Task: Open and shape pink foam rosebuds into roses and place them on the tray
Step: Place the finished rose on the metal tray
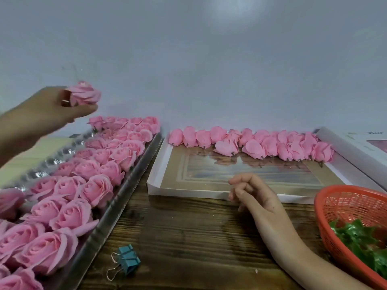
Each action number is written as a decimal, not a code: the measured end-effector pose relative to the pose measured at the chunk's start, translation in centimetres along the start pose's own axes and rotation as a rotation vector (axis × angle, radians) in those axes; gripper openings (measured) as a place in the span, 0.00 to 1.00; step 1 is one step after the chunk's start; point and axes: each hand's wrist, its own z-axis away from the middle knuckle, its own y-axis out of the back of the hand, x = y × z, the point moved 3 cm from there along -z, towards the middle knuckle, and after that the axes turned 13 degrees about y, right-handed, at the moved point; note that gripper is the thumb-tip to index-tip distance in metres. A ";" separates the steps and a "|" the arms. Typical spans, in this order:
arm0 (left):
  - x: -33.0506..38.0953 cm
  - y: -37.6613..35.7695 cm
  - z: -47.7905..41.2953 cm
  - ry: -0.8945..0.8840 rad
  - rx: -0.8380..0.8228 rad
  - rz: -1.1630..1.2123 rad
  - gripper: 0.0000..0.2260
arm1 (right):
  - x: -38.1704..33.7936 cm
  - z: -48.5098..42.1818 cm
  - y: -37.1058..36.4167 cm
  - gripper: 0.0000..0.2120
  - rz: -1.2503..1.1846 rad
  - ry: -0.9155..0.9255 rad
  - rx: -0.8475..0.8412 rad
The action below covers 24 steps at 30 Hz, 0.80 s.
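Observation:
My left hand (50, 107) is raised above the far end of the tray and pinches an opened pink foam rose (84, 94) between thumb and fingers. Below it, the long silver tray (117, 204) runs along the left side and holds several rows of shaped pink roses (83, 185). Several closed pink rosebuds (257, 143) lie in a row at the back of a shallow white box (184, 190). My right hand (253, 193) hovers over the box's front edge with fingers loosely curled, holding nothing.
An orange mesh basket (335, 206) with green leaves (360, 239) sits at the right edge. A teal binder clip (125, 260) lies on the wooden table (199, 237) near the tray. A grey wall stands behind everything.

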 end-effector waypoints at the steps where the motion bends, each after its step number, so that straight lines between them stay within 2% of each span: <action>1: -1.6 0.4 -1.9 0.050 0.040 -0.025 0.08 | 0.1 0.0 0.0 0.08 -0.002 0.003 0.000; 4: -5.2 -0.1 -5.1 0.214 0.040 -0.029 0.13 | 0.2 0.0 0.0 0.07 0.013 0.017 -0.008; 6: -6.1 -1.3 -5.9 0.251 0.044 -0.062 0.15 | 0.3 -0.1 0.0 0.07 0.021 0.020 -0.016; 20: -9.0 -5.0 -8.1 0.187 0.107 -0.244 0.13 | 0.3 -0.1 -0.1 0.09 0.010 0.022 -0.020; 24: -8.8 -5.4 -7.8 0.137 0.174 -0.326 0.10 | 0.5 -0.2 -0.1 0.08 0.018 0.018 -0.019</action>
